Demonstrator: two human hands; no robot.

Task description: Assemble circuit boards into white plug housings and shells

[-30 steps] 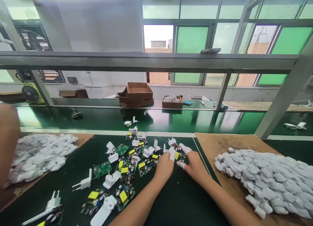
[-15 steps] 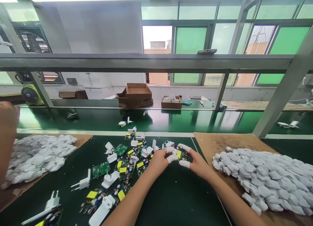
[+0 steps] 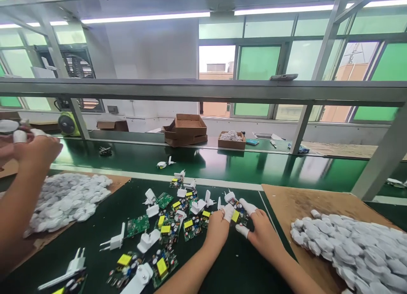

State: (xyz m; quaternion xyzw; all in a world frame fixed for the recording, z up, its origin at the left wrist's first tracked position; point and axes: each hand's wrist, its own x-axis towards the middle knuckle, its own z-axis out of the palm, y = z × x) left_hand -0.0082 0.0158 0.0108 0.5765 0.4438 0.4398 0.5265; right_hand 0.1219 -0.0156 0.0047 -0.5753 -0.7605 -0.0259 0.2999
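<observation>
Both my hands, with white finger covers on the fingertips, are at a small circuit board (image 3: 243,219) with a yellow block and a white plug part (image 3: 230,196) at its far end. My left hand (image 3: 218,226) is closed, its covered fingertips pinching the board's left side. My right hand (image 3: 261,227) grips the right side between thumb and finger. To the left lie loose boards with yellow blocks (image 3: 165,229), green boards (image 3: 137,226) and white plug pieces (image 3: 149,240). Just what my left fingertips press on is partly hidden.
A pile of white pieces (image 3: 359,247) lies on brown cardboard (image 3: 286,196) at right, another pile (image 3: 70,196) at left. Another person's hand (image 3: 36,147) with covered fingertips is at far left. A metal rail (image 3: 190,90) and cardboard boxes (image 3: 186,128) stand beyond the green belt (image 3: 143,160).
The view has tilted up and turned left, so the scene sits lower and further right. My left fingers have drawn together at the board. The other person's hand now shows more fully.
</observation>
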